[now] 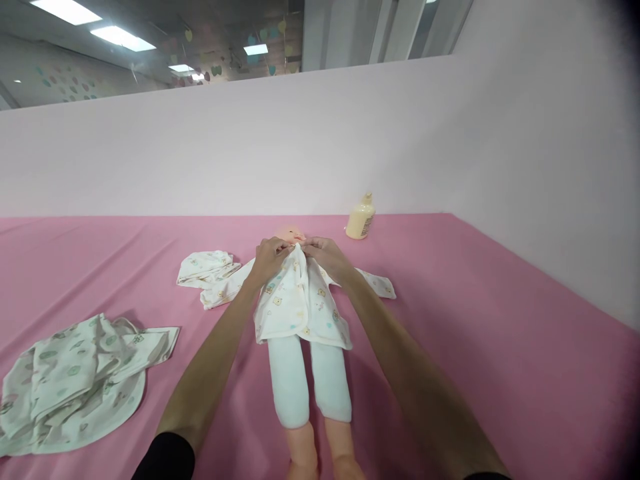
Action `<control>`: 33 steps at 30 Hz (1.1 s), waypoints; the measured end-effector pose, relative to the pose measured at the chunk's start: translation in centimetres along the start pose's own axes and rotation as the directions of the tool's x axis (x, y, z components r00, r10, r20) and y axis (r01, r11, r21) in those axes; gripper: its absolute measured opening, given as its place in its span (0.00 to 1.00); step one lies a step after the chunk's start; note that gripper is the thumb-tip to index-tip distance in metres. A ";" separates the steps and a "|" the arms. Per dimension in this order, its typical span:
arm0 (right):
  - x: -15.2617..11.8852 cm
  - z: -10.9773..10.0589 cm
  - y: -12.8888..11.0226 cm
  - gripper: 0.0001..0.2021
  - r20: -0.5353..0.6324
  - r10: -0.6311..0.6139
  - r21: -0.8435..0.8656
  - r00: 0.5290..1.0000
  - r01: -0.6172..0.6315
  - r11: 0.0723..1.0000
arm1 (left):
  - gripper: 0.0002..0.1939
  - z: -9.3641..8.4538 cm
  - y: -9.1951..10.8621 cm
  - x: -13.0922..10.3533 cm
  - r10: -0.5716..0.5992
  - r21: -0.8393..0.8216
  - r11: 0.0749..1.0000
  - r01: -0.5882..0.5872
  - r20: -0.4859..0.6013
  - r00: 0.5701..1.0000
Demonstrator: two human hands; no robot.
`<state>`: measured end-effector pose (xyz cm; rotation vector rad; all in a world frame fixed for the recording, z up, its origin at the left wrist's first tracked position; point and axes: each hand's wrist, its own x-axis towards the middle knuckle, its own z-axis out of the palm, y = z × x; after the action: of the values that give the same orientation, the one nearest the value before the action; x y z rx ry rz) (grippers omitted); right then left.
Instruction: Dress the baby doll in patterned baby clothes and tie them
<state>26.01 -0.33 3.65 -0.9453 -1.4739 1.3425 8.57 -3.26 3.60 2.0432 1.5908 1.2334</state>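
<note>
A baby doll (291, 234) lies on its back, its head away from me and its feet toward me. It wears a white printed baby jacket (280, 303) over white cloth legs, with both sleeves spread out sideways. At the neck, my left hand (271, 257) pinches the left edge of the jacket's collar. Opposite it, my right hand (327, 257) grips the right edge of the collar just below the doll's chin. The front panels meet down the middle and hang loose at the hem. My fingertips partly hide the collar and any fastening there.
A folded white printed cloth (205, 268) lies beyond the doll's left-hand sleeve. Crumpled green-printed baby clothes (75, 380) rest at the near left. A cream pump bottle (361, 219) stands near the white wall (225, 153) behind the pink-covered surface (475, 320).
</note>
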 end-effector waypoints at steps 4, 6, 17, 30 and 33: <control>0.3 0.0 0.4 0.06 -0.024 0.013 0.034 1.000 -0.012 0.999 | 0.12 0.2 0.0 0.0 -0.002 0.013 1.000 0.002 -0.005 1.000; 0.4 0.0 0.6 0.05 -0.040 0.004 0.032 0.999 -0.003 0.999 | 0.12 0.3 -0.1 0.0 0.001 0.016 1.000 -0.001 -0.007 1.000; 0.6 0.7 1.1 0.07 -0.117 0.000 0.060 0.993 0.008 0.998 | 0.11 1.1 -0.7 0.1 0.018 0.014 1.000 -0.017 -0.066 0.998; 0.3 0.9 1.1 0.07 -0.108 -0.063 -0.023 0.992 0.061 0.998 | 0.13 1.1 -0.6 0.2 0.040 0.056 0.998 -0.036 -0.063 0.997; 0.4 0.9 1.2 0.09 -0.112 -0.098 -0.058 0.989 0.092 0.994 | 0.15 1.0 -0.3 0.2 0.055 0.126 0.991 -0.049 -0.038 0.998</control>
<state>25.02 -0.10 2.50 -0.9571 -1.4545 1.1668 9.17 -2.65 2.91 2.1615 1.6833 1.2296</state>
